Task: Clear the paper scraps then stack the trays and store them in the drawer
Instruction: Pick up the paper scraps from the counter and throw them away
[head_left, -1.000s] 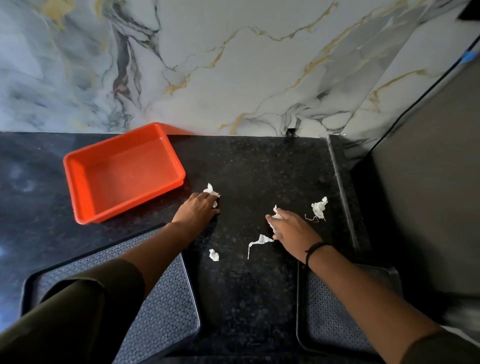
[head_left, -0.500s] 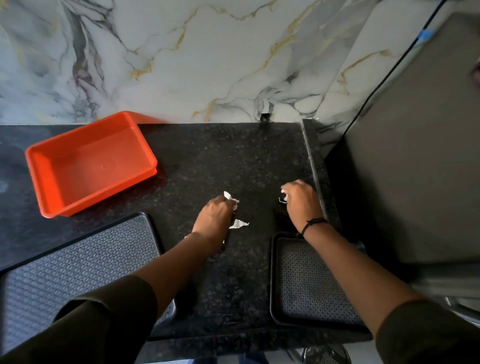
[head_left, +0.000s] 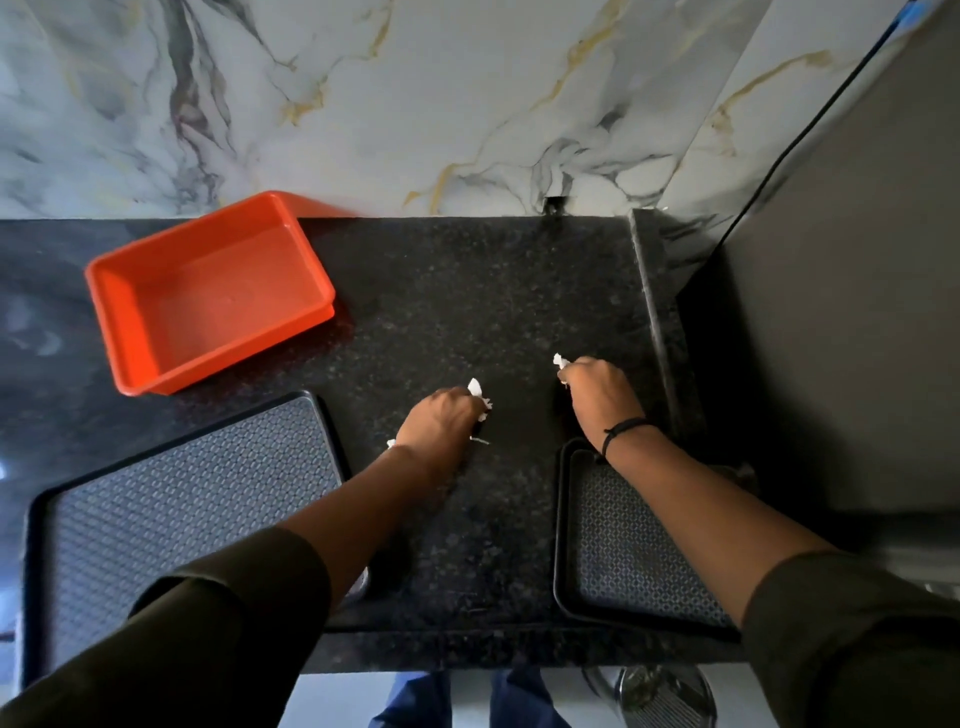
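Two bare forearms reach forward from dark olive-green sleeves pushed up to about the elbow. The left hand (head_left: 444, 418) wears nothing. The right hand (head_left: 597, 387) has a thin black cord bracelet (head_left: 621, 430) around its wrist, with a short loose end.

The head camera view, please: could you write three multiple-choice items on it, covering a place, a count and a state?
1. Where is the orange tray?
A. back left of the countertop
B. in a drawer
C. on a black tray

2. How many black trays show?
A. one
B. two
C. four

3. What are the hands doing?
A. lying flat and open
B. lifting a tray
C. closed on paper scraps

Answers: 1 A, it sits near the wall; 2 B, a larger black tray and a smaller black tray; 3 C, white paper scraps stick out of the left hand and right hand.
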